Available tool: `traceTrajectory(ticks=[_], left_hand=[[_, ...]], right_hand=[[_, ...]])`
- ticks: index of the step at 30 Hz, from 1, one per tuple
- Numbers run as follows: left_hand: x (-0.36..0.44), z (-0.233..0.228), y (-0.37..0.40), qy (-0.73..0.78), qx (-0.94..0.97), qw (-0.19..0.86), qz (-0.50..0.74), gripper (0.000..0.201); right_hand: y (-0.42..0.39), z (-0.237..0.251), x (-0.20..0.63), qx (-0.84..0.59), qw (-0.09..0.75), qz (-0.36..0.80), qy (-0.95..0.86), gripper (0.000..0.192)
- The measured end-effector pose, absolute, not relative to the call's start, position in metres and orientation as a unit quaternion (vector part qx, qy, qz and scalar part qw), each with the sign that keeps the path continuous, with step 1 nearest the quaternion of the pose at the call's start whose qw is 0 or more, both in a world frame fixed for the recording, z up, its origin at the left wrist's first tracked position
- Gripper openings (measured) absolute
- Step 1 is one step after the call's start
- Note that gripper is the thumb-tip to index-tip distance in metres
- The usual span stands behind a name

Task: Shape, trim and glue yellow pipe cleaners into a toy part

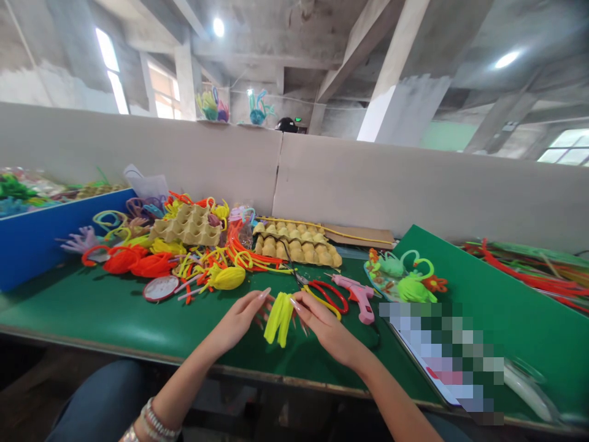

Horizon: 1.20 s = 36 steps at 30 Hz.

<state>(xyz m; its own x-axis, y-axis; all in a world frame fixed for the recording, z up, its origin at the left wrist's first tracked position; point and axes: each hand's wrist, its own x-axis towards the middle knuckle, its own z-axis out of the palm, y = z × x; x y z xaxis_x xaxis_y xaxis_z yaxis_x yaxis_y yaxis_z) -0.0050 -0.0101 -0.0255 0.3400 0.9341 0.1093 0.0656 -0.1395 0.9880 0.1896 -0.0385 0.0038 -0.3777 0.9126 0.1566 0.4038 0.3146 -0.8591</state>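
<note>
Several bright yellow fuzzy pipe cleaners, folded into a short bundle, hang between my hands above the green tabletop. My right hand pinches the bundle's upper right corner between thumb and fingers. At its upper left, my left hand has its fingers curled in against the strands; their exact contact is partly hidden. Just beyond my right hand lie pliers with red handles, a yellow-handled tool and a pink glue gun. A finished-looking yellow pipe-cleaner piece rests beyond my left hand.
Egg-carton trays stand at the back. Red pipe-cleaner pieces and a round white lid-like disc lie left. A green swan shape and a partly blurred tablet-like object are right. Blue and green dividers flank the table.
</note>
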Motion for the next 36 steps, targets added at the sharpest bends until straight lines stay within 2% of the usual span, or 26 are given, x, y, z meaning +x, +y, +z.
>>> traceTrajectory(ticks=[1,6,14,19,29,36], left_hand=[[-0.004,-0.023,-0.013,0.387,0.634,0.531,0.407,0.036],[0.001,-0.017,-0.023,0.369,0.687,0.472,0.411,0.026],[0.009,-0.032,-0.022,0.374,0.692,0.421,0.452,0.021],[0.008,-0.028,-0.026,0.385,0.704,0.426,0.418,0.021],[0.000,-0.026,-0.026,0.389,0.764,0.388,0.339,0.025],[0.002,-0.032,-0.024,0.374,0.767,0.382,0.355,0.019]], right_hand=[[-0.039,0.003,0.189,-0.445,0.332,0.382,-0.738,0.026],[-0.039,0.000,0.187,-0.449,0.314,0.370,-0.751,0.025],[-0.041,0.001,0.183,-0.461,0.299,0.331,-0.767,0.023],[-0.041,-0.001,0.181,-0.459,0.309,0.327,-0.766,0.022],[-0.040,-0.004,0.182,-0.467,0.269,0.270,-0.798,0.020],[-0.040,-0.005,0.180,-0.478,0.258,0.207,-0.814,0.018]])
